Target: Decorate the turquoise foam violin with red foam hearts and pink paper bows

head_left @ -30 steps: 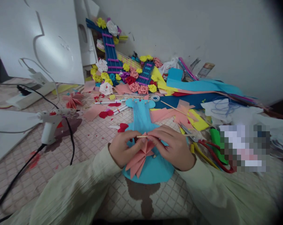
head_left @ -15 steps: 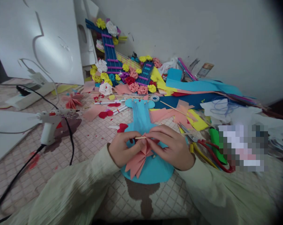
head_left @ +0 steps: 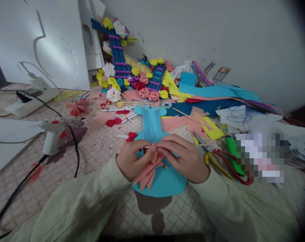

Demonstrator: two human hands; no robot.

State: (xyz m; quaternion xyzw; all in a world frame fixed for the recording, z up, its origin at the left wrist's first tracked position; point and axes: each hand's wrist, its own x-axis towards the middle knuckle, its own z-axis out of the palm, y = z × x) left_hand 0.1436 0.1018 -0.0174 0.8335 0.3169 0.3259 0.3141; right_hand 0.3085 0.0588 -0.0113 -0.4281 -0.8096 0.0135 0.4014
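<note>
A pink pleated paper piece [head_left: 147, 174] fans out below my fingers, over a light-blue paper guitar shape [head_left: 167, 185] lying on the table. My left hand [head_left: 133, 158] is closed, thumb and forefinger pinching the paper's upper edge at a thin wooden stick [head_left: 148, 146]. Opposite it, my right hand [head_left: 184, 156] pinches the same stick, which comes out again past the knuckles to the right. The fingertips of both hands almost meet, and they hide part of the paper and the stick. A red paper scrap [head_left: 131, 136] sits beside the guitar shape's left edge.
To the left, a white glue gun [head_left: 51, 134] trails a black cord. Red-handled scissors [head_left: 227, 161] and a green object [head_left: 233, 156] lie on the right. Behind are paper flowers [head_left: 113, 95], a dark-blue paper guitar neck [head_left: 117, 50], pink scraps [head_left: 100, 121] and light-blue sheets [head_left: 218, 90].
The fingers have shifted slightly at the stick, and the pink pleated paper has tilted a little to the left. More of the stick shows right of my right hand.
</note>
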